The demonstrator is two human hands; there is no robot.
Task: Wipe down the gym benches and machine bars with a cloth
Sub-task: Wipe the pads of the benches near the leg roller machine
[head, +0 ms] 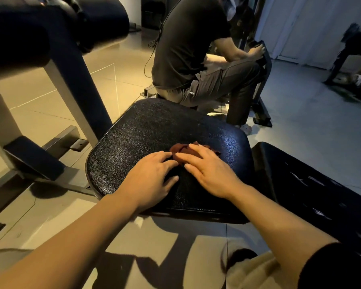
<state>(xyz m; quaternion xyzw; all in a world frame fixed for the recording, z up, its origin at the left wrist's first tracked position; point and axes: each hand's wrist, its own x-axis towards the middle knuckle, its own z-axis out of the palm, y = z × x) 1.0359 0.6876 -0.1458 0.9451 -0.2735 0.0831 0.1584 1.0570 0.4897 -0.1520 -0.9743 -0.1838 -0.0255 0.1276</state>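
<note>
— Item: the wearer's body, listed outward from the bench seat pad (146,130). What is entered?

— Left hand (152,176): bare, no ring or glove; forearm bare down to the near edge of view.

— Right hand (208,170)?

— Bare likewise, no watch at the wrist. Black sleeve (338,265) begins at the elbow, nearest the viewer. Below it, a cream garment (256,272) with a strand of dark hair (224,259) hanging over it.

Single view from the camera on my head, facing forward and down, close above the bench seat (154,130); its near edge lies at mid-frame, the floor (50,113) beyond.
</note>
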